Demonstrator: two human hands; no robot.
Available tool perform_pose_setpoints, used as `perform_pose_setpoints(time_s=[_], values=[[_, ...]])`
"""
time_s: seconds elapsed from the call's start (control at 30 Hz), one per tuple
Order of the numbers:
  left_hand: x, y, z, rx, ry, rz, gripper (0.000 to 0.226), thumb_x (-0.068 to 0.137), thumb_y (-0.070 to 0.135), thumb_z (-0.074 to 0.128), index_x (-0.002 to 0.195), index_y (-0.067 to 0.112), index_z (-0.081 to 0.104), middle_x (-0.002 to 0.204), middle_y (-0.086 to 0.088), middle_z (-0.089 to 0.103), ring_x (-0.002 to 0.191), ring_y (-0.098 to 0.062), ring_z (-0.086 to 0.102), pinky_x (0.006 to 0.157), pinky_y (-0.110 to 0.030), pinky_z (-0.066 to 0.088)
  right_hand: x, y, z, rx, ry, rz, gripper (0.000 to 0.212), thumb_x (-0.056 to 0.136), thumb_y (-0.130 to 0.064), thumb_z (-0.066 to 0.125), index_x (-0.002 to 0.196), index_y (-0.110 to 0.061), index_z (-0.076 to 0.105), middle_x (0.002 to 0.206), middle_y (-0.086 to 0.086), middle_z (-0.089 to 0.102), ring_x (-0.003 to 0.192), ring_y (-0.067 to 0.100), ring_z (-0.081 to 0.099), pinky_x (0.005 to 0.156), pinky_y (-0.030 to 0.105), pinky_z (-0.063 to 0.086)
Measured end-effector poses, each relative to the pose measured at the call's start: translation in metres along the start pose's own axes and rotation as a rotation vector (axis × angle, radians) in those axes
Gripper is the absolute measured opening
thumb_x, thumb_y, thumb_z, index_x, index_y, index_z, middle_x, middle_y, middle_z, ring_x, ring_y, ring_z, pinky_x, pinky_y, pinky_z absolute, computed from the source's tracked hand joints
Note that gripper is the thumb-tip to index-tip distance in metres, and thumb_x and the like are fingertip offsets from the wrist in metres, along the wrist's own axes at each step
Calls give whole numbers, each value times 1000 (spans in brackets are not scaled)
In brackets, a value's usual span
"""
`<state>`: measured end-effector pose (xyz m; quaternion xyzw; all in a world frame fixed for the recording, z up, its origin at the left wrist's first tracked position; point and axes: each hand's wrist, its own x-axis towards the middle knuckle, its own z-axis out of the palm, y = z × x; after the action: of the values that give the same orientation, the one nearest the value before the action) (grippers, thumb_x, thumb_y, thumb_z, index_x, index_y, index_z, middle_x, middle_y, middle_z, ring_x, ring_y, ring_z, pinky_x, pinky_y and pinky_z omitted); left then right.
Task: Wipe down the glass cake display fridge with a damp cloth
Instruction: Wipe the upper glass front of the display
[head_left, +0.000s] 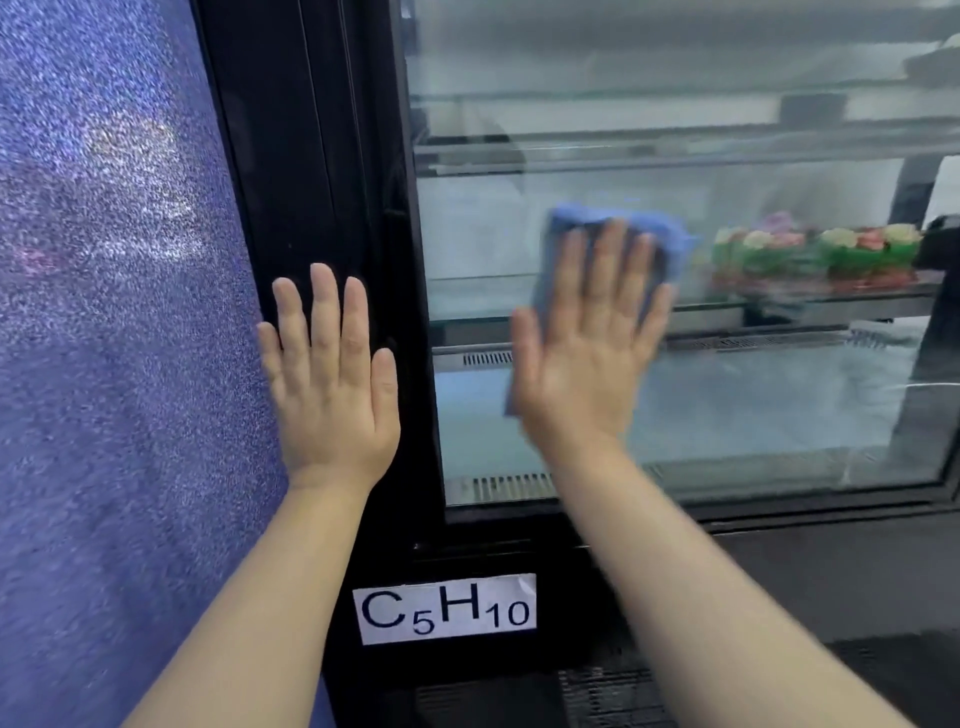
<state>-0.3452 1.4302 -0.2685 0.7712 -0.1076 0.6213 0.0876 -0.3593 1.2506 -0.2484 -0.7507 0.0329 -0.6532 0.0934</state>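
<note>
Head view, the only one. My left hand (332, 384) lies flat on the black frame (311, 182) of the display fridge, palm down, fingers (324, 312) straight and held close together, thumb out to the right; it grips nothing. Left of those fingers runs a speckled purple wall (104, 312). My right hand (587, 353) is spread flat, fingers (608, 265) slightly apart, pressing the blue cloth (618, 228) against the glass front (727, 405). The cloth pokes out above my fingertips, past them to the right, and below my thumb on the left; the hand pins it rather than clutches it. The hand and cloth are blurred. The glass to the right of my palm looks hazy and streaked. Behind the pane, to the right of my fingertips and level with them, a row of decorated cakes (815, 249) in green, pink and cream sits on a shelf (779, 306). Below my palm, a slotted vent strip (504, 486) runs along the bottom of the cabinet. Between my forearms, under both hands, a white label reading C5H10 (444, 608) is stuck to the black base.
</note>
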Motion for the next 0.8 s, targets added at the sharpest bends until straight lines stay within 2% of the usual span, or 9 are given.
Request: perform_pose_setpoints(time_s=[0.1,0.2,0.27,0.4,0.43,0.5,0.6,0.7,0.8], values=[[1,0,-1,-6,12,2,52,100,32,20,147,9,17,153,-17,20,141,-37,8,116,-47,-1,-67,-11,7,-31,-150,-427,58,99,-46,23,151,-21,14,156,4,17,146,27,3,117,47,3],[1,1,-2,1,10,-4,53,99,31,20,148,10,15,153,-17,19,141,-37,7,116,-45,-3,-97,58,2,-89,-162,-726,58,96,-46,35,150,-26,21,158,-1,14,147,21,9,117,43,10],[1,2,-2,12,10,-7,53,100,31,19,148,10,13,154,-17,18,141,-37,8,116,-44,-5,-84,86,-1,-100,-132,-653,58,97,-45,34,150,-25,18,160,-2,2,147,21,7,117,43,9],[1,2,-1,9,9,2,53,100,31,19,148,9,15,154,-18,19,141,-38,8,116,-43,-6,-58,26,4,-20,-55,-127,64,98,-45,23,150,-20,-3,156,1,-20,145,24,-12,117,48,-5],[1,2,-1,9,12,2,53,100,31,20,148,9,16,153,-18,20,140,-38,8,116,-43,-5,-66,6,8,0,-80,-146,65,98,-45,23,150,-20,-5,156,2,-20,145,24,-13,117,48,-7],[0,2,-1,4,15,-1,53,100,31,21,147,9,18,153,-19,21,140,-38,9,116,-43,-4,-93,-4,11,-14,-155,-384,63,97,-46,27,151,-22,7,159,3,-10,147,24,-3,118,47,-2],[1,2,-2,3,5,-5,53,100,30,22,148,10,16,153,-18,19,140,-38,8,116,-42,-6,-110,59,3,-65,-183,-660,57,97,-46,34,149,-27,22,158,-2,15,146,20,12,117,42,10],[2,5,-6,-49,-11,-34,53,99,31,24,149,14,15,155,-13,15,142,-35,5,116,-42,-6,-89,135,-12,-127,-137,-496,58,99,-43,29,151,-25,12,160,-2,0,147,20,3,118,43,5],[8,23,-14,-128,11,-109,53,97,31,28,147,18,20,156,-7,14,144,-30,4,115,-48,-4,-41,122,-15,-104,-48,-87,59,99,-46,21,151,-20,12,159,5,-3,146,25,1,118,47,3]])
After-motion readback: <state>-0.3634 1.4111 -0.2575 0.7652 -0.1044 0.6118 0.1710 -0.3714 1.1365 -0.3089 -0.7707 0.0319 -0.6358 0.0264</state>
